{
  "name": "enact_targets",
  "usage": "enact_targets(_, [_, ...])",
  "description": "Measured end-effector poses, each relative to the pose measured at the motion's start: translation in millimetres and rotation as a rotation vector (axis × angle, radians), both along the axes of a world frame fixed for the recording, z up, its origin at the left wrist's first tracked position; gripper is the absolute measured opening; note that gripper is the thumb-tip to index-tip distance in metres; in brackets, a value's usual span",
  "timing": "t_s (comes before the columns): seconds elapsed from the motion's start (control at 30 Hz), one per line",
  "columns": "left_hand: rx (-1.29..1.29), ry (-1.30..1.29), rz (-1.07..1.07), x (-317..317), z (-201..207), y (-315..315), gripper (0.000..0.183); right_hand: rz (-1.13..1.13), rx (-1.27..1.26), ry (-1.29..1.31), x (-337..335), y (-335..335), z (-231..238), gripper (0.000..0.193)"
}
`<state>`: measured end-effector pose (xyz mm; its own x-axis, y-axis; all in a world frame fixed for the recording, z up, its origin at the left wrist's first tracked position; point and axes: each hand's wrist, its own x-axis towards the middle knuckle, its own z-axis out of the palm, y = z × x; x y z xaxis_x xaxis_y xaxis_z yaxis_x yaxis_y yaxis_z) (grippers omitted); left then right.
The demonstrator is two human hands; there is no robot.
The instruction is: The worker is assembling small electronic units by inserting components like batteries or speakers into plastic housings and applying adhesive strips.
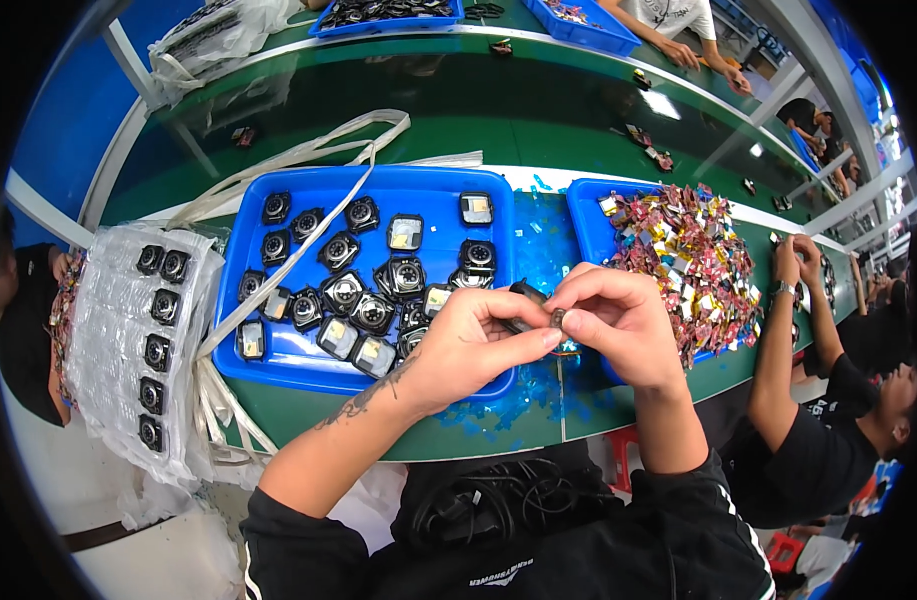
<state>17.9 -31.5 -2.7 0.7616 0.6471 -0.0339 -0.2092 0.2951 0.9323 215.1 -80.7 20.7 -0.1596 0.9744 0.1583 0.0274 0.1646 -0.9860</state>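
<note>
Over the gap between two blue trays, my left hand (463,345) is closed round a black smartwatch case (523,300), mostly hidden by the fingers. My right hand (623,325) meets it there, thumb and forefinger pinched on a small dark piece (557,318) at the case's edge. Whether that piece is still joined to the case I cannot tell. Left of my hands, a blue tray (278,362) holds many black watch cases, some showing round sensor backs, others open with pale insides. Right of them, another blue tray (590,205) is heaped with small red, yellow and silver electronic parts (683,260).
Blue film scraps (543,230) litter the green bench between the trays. At left, clear plastic packaging (108,330) carries a row of watch cases. White strapping (298,250) crosses the left tray. A green conveyor (458,105) runs behind. A co-worker's arms (793,300) are at right.
</note>
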Motion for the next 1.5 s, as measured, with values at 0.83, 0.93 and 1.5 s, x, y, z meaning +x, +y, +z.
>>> enact_targets(0.83, [-0.001,-0.165,0.258,5.2,-3.4,-5.0,0.043,-0.448,0.208,-0.5,-39.6,1.5,13.4,0.012])
enact_targets(0.93, [0.086,-0.131,0.246,5.5,-4.7,-4.2,0.041,-0.447,0.26,-0.566,-39.7,4.1,14.9,0.01])
enact_targets(1.5, [0.14,-0.044,0.26,4.8,-7.0,-8.3,0.041,-0.386,0.252,-0.672,-37.0,6.7,25.1,0.009])
